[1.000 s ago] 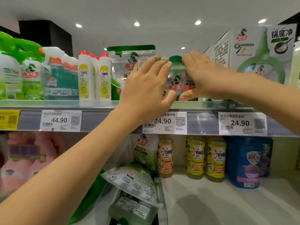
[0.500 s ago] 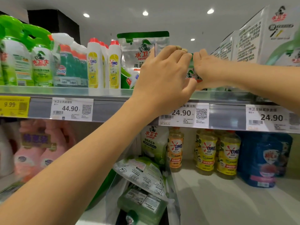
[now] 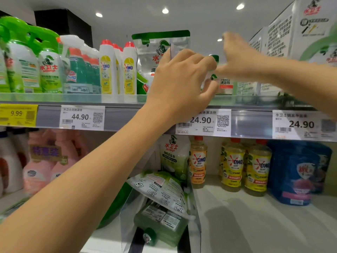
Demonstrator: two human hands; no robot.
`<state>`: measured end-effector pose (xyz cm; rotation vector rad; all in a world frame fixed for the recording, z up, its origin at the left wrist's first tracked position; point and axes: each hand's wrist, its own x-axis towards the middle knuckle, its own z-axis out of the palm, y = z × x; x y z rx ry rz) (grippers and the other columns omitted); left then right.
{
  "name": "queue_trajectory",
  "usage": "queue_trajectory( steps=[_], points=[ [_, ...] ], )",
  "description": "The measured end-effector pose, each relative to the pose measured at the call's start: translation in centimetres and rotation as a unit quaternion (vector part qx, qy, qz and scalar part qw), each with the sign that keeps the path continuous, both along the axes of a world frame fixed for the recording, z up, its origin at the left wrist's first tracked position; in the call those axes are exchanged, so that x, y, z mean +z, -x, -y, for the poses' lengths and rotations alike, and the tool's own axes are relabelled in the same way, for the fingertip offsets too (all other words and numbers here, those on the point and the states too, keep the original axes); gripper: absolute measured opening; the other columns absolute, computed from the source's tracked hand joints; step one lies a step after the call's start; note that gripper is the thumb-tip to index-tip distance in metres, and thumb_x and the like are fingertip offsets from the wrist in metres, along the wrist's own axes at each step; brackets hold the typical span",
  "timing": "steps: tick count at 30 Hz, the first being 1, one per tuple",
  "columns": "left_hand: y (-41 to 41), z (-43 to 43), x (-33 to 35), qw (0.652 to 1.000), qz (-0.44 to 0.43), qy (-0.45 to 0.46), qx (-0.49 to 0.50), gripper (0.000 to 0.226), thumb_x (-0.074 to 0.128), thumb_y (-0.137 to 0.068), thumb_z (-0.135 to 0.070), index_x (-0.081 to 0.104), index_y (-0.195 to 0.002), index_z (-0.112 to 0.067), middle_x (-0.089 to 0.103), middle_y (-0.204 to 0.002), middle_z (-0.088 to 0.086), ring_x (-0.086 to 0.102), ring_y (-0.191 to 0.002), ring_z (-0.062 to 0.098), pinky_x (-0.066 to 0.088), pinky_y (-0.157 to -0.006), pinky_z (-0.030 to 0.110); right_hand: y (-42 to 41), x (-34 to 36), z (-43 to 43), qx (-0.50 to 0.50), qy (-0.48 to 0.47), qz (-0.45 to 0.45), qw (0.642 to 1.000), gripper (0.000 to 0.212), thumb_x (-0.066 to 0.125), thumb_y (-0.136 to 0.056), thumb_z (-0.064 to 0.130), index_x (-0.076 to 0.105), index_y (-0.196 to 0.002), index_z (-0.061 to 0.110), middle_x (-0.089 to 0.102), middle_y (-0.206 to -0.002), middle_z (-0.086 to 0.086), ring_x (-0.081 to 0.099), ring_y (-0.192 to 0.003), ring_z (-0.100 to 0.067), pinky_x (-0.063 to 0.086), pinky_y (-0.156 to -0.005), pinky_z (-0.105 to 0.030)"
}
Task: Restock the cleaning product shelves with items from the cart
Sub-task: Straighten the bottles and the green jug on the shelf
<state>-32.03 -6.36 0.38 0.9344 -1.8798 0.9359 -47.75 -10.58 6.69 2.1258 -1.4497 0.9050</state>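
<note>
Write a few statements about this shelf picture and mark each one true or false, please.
1. The left hand grips a green-capped bottle at the upper shelf. True.
2. The white OMO bottles have blue caps. False: their caps are red.
3. One price tag on the shelf edge reads 44.90. True.
4. The blue pouch stands on the upper shelf. False: it stands on the lower shelf, right of the yellow OMO bottles.

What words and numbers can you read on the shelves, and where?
"9.99": yellow price tag
"44.90": white price tag
"24.90": middle price tag and right price tag
"OMO": white bottles, yellow bottles
"水卫士": green bottle, lower pouch
Small print on the tags: too small to read.
</note>
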Motion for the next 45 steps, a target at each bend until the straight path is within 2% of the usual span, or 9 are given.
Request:
queue_trajectory(
  steps=[4, 8, 16, 19, 23, 27, 32, 38, 45],
  points=[
    [-0.1, -0.7, -0.7, 0.997, -0.021, 0.066, -0.033, 0.028, 0.043, -0.092, -0.029, 0.068, -0.094, -0.017, 0.071, -0.091, -0.005, 0.065, -0.096, 0.019, 0.013, -0.115, 0.059, 0.4, -1.2, -5.9, 0.16, 0.122, 0.074, 0.977, 0.025, 0.047, -0.09, 0.001, 0.063, -0.107, 0.008, 0.064, -0.106, -0.01, 0.058, -0.097, -0.016, 0.047, -0.081, -0.014],
    [-0.6, -2.3, -4.0, 0.987, -0.042, 0.143, -0.052, 0.022, 0.05, -0.091, -0.021, 0.07, -0.093, -0.015, 0.071, -0.096, -0.005, 0.062, -0.11, 0.023, 0.011, -0.11, 0.07, 2.2, -7.2, -10.9, 0.274, 0.243, 0.085, 0.927, 0.021, 0.038, -0.089, 0.006, 0.058, -0.09, 0.012, 0.058, -0.084, -0.002, 0.055, -0.078, -0.002, 0.047, -0.07, -0.022],
    [-5.2, -3.6, -13.5, 0.976, 0.046, 0.177, -0.122, 0.019, 0.053, -0.087, -0.011, 0.067, -0.099, -0.013, 0.063, -0.115, 0.005, 0.056, -0.104, 0.026, 0.04, -0.1, 0.044, 1.8, -21.1, -11.6, 0.347, 0.137, -0.074, 0.925, 0.025, 0.05, -0.087, 0.005, 0.071, -0.076, -0.001, 0.064, -0.078, -0.013, 0.058, -0.071, -0.033, 0.048, -0.064, -0.039],
    [-7.8, -3.4, -15.9, 0.979, 0.036, 0.167, -0.108, 0.017, 0.051, -0.087, -0.013, 0.057, -0.101, -0.017, 0.051, -0.119, 0.004, 0.052, -0.104, 0.024, 0.038, -0.098, 0.04, -0.3, -23.9, -9.9, 0.314, 0.001, -0.066, 0.947, 0.021, 0.052, -0.088, 0.025, 0.069, -0.092, 0.012, 0.064, -0.085, 0.0, 0.06, -0.076, -0.024, 0.05, -0.061, -0.036],
    [-11.0, -1.9, -17.5, 0.99, 0.106, -0.082, -0.033, 0.018, 0.053, -0.09, -0.025, 0.062, -0.102, -0.016, 0.056, -0.108, 0.003, 0.054, -0.09, 0.024, 0.044, -0.076, 0.037, -4.6, -25.1, -8.4, 0.138, -0.082, -0.177, 0.971, 0.037, 0.057, -0.08, 0.058, 0.067, -0.094, 0.025, 0.064, -0.078, 0.008, 0.062, -0.071, -0.012, 0.029, -0.059, -0.02],
    [-12.6, 0.2, -18.1, 0.919, 0.201, -0.334, 0.055, 0.042, 0.047, -0.092, -0.054, 0.054, -0.125, -0.03, 0.056, -0.123, -0.007, 0.052, -0.11, 0.016, 0.04, -0.09, 0.034, -7.6, -25.7, -6.5, 0.05, -0.181, -0.233, 0.954, 0.045, 0.04, -0.097, 0.051, 0.039, -0.131, 0.022, 0.049, -0.132, -0.001, 0.044, -0.122, -0.023, 0.03, -0.099, -0.034],
    [-12.0, 3.0, -18.8, 0.92, 0.237, -0.278, 0.145, 0.027, 0.048, -0.098, -0.038, 0.054, -0.125, -0.035, 0.059, -0.125, -0.012, 0.053, -0.118, 0.015, 0.023, -0.111, 0.033, -9.1, -26.3, -5.2, -0.043, -0.206, -0.269, 0.94, 0.031, 0.044, -0.099, 0.03, 0.043, -0.129, 0.023, 0.058, -0.128, -0.002, 0.052, -0.116, -0.025, 0.036, -0.098, -0.033],
    [-11.8, 3.4, -17.9, 0.938, 0.166, -0.276, 0.129, 0.037, 0.094, -0.045, -0.031, 0.072, -0.074, -0.033, 0.067, -0.066, -0.013, 0.066, -0.062, 0.013, 0.049, -0.086, 0.033, -8.6, -24.1, -4.2, -0.063, -0.249, -0.189, 0.948, 0.029, 0.041, -0.102, 0.02, 0.05, -0.128, 0.032, 0.061, -0.116, -0.002, 0.059, -0.102, -0.024, 0.045, -0.077, -0.028],
    [-11.0, 4.2, -15.8, 0.973, 0.059, -0.196, 0.107, 0.014, 0.054, -0.097, -0.029, 0.068, -0.099, -0.029, 0.069, -0.095, -0.011, 0.063, -0.092, 0.017, 0.027, -0.107, 0.039, -7.1, -20.2, -2.7, -0.054, -0.168, -0.158, 0.972, 0.017, 0.042, -0.101, 0.015, 0.053, -0.104, 0.028, 0.061, -0.094, 0.004, 0.056, -0.078, -0.014, 0.047, -0.067, -0.028]
  ],
)
